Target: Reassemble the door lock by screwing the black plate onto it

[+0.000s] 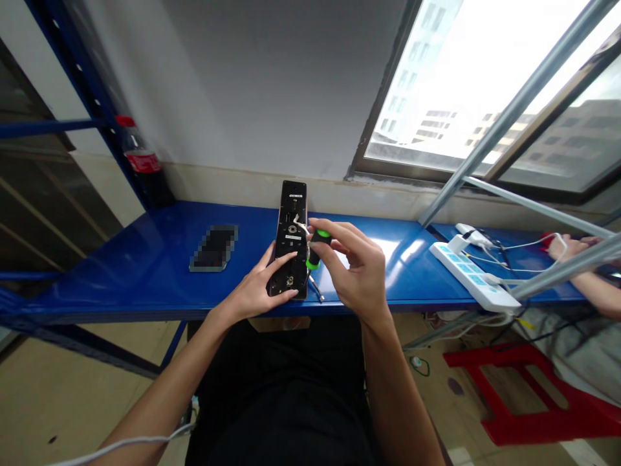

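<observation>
A long black panel [286, 259], which looks like the back of an electronic door lock, lies on the blue table with its far end towards the wall. Round metal fittings, white labels and a white cable [301, 224] show on its face. My left hand [257, 281] grips its near left side, with fingers and thumb spread over the face. In my right hand [356, 262], thumb and fingers pinch a screwdriver [317, 249] with a green and black handle, at the panel's right edge. A thin metal rod [316, 288] lies close by; the screwdriver's tip is hard to make out.
On the blue table [160, 285] lies a blurred phone [214, 248] at left, with a cola bottle [143, 162] behind it. A white power strip [473, 277] with plugs and cables is at right, beside a metal post [485, 155]. Another person's hand [567, 248] and a red stool [538, 395] are farther right.
</observation>
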`<state>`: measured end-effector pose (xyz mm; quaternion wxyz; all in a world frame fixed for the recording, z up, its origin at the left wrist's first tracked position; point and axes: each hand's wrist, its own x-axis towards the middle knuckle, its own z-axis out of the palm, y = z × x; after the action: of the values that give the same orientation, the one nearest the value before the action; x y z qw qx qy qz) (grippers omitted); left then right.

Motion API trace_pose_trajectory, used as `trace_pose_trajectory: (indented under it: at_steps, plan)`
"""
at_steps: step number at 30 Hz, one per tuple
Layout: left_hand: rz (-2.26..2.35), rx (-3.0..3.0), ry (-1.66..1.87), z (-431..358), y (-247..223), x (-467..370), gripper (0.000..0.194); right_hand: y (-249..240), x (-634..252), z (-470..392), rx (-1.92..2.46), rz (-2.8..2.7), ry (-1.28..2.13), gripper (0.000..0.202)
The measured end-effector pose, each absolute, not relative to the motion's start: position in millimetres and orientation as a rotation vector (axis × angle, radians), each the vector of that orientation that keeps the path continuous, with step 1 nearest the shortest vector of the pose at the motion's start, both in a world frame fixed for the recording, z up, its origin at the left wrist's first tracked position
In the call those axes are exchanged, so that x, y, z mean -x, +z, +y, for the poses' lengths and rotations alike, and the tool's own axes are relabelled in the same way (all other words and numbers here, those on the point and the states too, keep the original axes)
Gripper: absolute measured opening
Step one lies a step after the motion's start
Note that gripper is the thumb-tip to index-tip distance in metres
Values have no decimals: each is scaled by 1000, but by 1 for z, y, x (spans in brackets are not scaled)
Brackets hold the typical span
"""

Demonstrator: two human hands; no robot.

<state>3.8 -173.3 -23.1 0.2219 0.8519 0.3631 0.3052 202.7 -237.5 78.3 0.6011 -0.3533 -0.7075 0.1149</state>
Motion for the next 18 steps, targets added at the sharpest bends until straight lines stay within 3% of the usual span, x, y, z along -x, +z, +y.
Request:
trace_pose_trajectory:
  at_steps: [5,11,18]
  plan:
    - [1029,-2338,853,-173,-26,-4,80,81,-196,-236,880,-1580,167,21]
    - [1002,-2329,847,-173,-25,-4,80,80,-204,-239,822,-1671,432,37]
    - [1001,-2323,855,-174,-23,-4,80,82,-210,-240,929,-1630,227,28]
